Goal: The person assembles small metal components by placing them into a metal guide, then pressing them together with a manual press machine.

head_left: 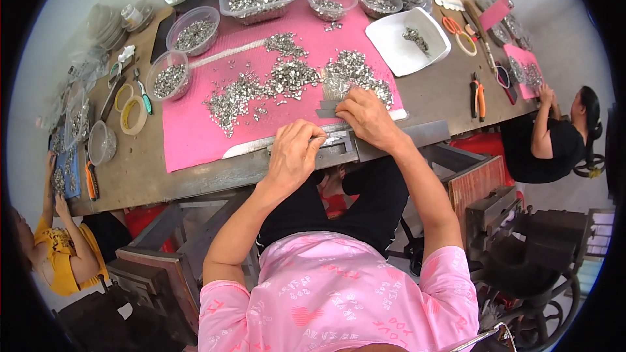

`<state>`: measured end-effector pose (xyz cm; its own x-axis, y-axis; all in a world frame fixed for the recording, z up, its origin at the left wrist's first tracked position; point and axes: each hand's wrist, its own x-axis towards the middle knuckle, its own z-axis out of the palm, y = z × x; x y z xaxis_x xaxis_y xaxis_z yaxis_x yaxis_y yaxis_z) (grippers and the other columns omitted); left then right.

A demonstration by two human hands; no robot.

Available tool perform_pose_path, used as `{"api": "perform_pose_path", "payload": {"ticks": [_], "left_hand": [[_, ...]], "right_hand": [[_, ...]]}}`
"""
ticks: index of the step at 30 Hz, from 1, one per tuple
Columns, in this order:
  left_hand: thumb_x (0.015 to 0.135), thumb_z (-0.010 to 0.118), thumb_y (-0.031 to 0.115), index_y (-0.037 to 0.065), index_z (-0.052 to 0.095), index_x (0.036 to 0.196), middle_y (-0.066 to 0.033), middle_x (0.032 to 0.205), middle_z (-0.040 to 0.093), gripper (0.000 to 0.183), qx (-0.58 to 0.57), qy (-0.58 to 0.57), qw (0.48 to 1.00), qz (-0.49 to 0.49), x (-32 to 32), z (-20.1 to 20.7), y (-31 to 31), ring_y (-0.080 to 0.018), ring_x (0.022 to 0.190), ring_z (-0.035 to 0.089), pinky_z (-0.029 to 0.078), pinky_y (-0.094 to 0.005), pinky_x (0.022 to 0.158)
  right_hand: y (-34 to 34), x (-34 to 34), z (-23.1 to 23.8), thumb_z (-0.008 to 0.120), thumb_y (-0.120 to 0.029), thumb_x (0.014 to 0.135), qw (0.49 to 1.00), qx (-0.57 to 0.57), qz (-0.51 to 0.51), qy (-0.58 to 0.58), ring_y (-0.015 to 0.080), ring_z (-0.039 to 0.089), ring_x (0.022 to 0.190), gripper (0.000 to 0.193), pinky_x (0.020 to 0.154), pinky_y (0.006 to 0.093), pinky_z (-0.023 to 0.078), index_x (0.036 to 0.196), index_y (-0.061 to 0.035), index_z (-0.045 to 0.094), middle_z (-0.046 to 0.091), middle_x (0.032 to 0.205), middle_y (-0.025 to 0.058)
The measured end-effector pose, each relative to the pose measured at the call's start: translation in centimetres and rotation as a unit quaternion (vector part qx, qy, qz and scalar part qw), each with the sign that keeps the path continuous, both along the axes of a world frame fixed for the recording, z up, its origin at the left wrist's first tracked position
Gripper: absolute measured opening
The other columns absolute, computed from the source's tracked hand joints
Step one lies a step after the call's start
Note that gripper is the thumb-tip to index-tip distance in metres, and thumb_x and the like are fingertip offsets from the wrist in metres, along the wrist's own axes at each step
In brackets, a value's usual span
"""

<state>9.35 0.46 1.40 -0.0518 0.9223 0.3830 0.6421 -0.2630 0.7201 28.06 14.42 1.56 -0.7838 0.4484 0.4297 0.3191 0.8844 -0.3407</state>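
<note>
At the near edge of the table my left hand (pixel 292 151) is closed, its thumb and fingertips pinched beside a small metal fixture (pixel 348 154). Whatever lies between those fingertips is too small to make out. My right hand (pixel 370 117) is bent down just right of it, fingers drawn together by a grey strip (pixel 327 109); what they grip is hidden. Beyond both hands, heaps of small shiny metal pieces (pixel 293 77) spread over a pink cloth (pixel 189 120). Another heap of the pieces (pixel 355 70) lies right behind my right hand.
Clear plastic tubs (pixel 259 10) of metal pieces line the back. A white tray (pixel 391 45) stands right, near orange-handled pliers (pixel 480 101) and scissors (pixel 450 24). Tape rolls (pixel 134 116) lie left. Co-workers sit at both ends, one in yellow (pixel 65 254), one in black (pixel 551 137).
</note>
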Motion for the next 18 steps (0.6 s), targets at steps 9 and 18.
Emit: {"api": "perform_pose_path", "payload": {"ticks": [9, 18], "left_hand": [[0.091, 0.068, 0.008, 0.004, 0.065, 0.097, -0.0092, 0.094, 0.065, 0.008, 0.026, 0.046, 0.998, 0.016, 0.2, -0.4, 0.1, -0.0301, 0.089, 0.063, 0.045, -0.0409, 0.083], [0.085, 0.072, 0.002, 0.003, 0.063, 0.096, -0.0123, 0.094, 0.064, 0.014, 0.113, 0.129, 0.985, 0.016, 1.1, -0.2, -0.4, -0.0327, 0.088, 0.061, 0.046, -0.0429, 0.083]], "right_hand": [[-6.4, 0.0, -1.1, 0.065, 0.003, 0.093, 0.960, -0.204, -0.063, 0.179, 0.0264, 0.064, 0.089, 0.006, 0.080, 0.0351, 0.051, 0.096, 0.0017, 0.060, 0.065, 0.098, 0.0131], [-6.9, -0.4, -1.5, 0.067, 0.003, 0.090, 0.960, -0.186, -0.066, 0.196, 0.0290, 0.063, 0.093, 0.007, 0.083, 0.0372, 0.050, 0.095, 0.0011, 0.061, 0.066, 0.098, 0.0137]]}}
